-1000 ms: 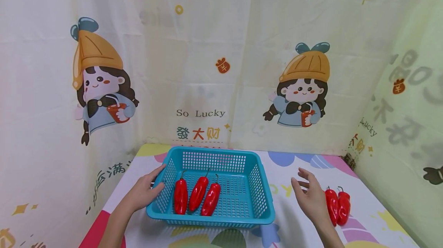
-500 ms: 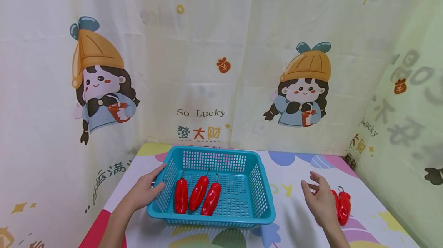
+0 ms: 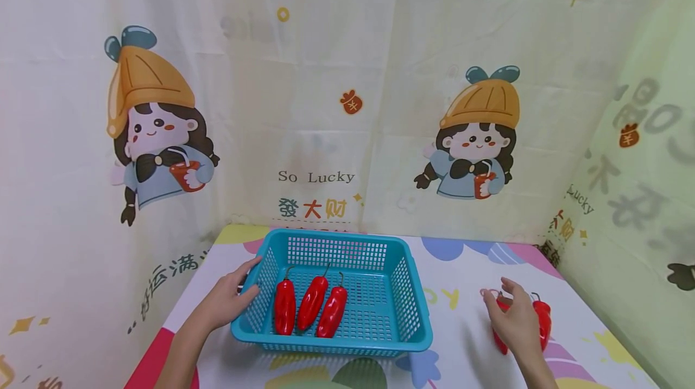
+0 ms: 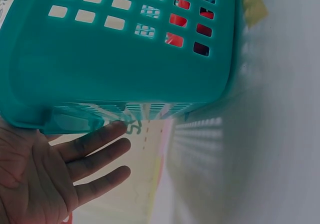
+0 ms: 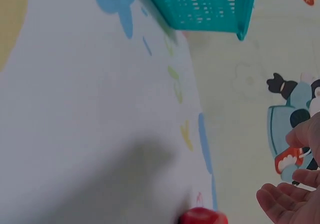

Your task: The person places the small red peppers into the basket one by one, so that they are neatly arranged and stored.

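Observation:
A teal plastic basket [image 3: 331, 344] stands on the table, with three red chili peppers [image 3: 312, 304] side by side in its left half. At its left rim rests my left hand [image 3: 224, 301], thumb over the edge; the left wrist view shows that hand's fingers [image 4: 102, 161] straight and spread below the rim. My right hand [image 3: 517, 319] hovers over two more red peppers on the table, fingers slightly bent and apart, holding nothing. It partly hides the left pepper [image 3: 500, 342]; the right pepper [image 3: 545, 319] shows beside it. A red pepper [image 5: 202, 217] peeks in at the bottom of the right wrist view.
A patterned cloth covers the table [image 3: 456, 268]. Printed curtains [image 3: 380, 135] enclose it at the back and on both sides. Bare table surface lies between the basket and the two loose peppers.
My right hand has moved right and slightly nearer to me, from beside the loose peppers to above them. My left hand and the basket have stayed in place.

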The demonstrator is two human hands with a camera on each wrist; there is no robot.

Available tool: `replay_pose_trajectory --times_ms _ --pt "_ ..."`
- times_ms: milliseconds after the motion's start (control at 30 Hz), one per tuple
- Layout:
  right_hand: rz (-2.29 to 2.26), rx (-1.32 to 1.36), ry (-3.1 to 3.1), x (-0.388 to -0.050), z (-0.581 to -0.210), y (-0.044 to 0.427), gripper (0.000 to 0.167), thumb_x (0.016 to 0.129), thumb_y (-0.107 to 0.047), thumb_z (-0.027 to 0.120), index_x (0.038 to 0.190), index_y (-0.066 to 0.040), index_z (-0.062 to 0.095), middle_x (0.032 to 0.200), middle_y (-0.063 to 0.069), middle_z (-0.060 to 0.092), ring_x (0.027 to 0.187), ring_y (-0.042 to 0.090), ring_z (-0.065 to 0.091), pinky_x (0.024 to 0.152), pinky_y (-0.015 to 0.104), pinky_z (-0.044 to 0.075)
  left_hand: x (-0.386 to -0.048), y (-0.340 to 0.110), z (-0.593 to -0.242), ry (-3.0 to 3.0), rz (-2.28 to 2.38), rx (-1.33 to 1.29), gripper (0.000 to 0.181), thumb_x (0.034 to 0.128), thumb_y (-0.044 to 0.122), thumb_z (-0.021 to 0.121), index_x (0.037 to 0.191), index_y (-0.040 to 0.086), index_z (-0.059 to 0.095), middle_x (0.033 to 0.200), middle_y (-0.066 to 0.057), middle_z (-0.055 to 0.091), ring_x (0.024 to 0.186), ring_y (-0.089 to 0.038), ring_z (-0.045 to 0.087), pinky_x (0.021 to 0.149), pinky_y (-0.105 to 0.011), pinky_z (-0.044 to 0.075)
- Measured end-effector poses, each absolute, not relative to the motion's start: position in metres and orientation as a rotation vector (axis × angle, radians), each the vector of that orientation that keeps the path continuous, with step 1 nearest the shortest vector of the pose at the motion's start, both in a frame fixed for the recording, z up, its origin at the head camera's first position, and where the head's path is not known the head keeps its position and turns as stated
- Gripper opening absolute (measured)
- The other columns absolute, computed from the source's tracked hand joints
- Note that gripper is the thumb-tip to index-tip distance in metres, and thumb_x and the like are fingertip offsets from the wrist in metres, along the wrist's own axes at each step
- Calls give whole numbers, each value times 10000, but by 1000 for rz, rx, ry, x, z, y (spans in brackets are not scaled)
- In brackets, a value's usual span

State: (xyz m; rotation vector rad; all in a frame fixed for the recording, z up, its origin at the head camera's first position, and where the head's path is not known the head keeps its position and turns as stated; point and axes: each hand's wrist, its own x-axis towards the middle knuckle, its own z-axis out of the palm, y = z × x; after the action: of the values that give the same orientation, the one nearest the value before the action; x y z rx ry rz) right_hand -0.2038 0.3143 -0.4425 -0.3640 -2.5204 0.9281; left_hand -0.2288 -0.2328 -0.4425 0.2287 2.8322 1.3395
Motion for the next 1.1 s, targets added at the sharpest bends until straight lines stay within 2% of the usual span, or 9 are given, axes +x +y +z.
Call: replay_pose_trajectory --times_ms 133,267,567,867,1100 --pt "931 -430 -2584 -205 -447 323 677 951 -212 672 1469 116 384 1412 372 461 1240 535 525 1006 651 473 -229 -233 -443 2816 1341 208 773 900 171 702 1582 128 341 1369 -255 575 1141 -400 619 706 -432 641" --pt "909 -465 -2652 -207 -452 331 721 940 -237 683 1472 129 362 1430 374 431 1266 538 471 996 656 481 -229 -233 -444 2817 1335 196 767 903 172 696 1581 157 337 1348 -242 589 1131 -384 621 709 -430 640" --pt "890 -465 -2707 -208 -463 347 776 899 -241 744 1440 162 360 1371 407 452 1185 558 526 863 591 580 -229 -232 -443 2809 1340 192 787 893 174 712 1580 142 330 1333 -250 592 1106 -375 630 694 -426 641" --pt "822 -446 -2735 -210 -466 358 772 897 -227 739 1425 197 368 1344 430 470 1165 553 518 924 642 531 -228 -232 -443 2819 1327 198 770 903 173 701 1580 148 335 1328 -241 596 1112 -370 625 697 -425 641" --pt "824 -468 -2795 -213 -472 360 821 861 -239 784 1411 201 361 1310 436 469 1149 553 497 851 604 579 -229 -232 -445 2824 1327 202 763 907 177 698 1580 161 339 1339 -236 592 1119 -370 623 699 -420 641"
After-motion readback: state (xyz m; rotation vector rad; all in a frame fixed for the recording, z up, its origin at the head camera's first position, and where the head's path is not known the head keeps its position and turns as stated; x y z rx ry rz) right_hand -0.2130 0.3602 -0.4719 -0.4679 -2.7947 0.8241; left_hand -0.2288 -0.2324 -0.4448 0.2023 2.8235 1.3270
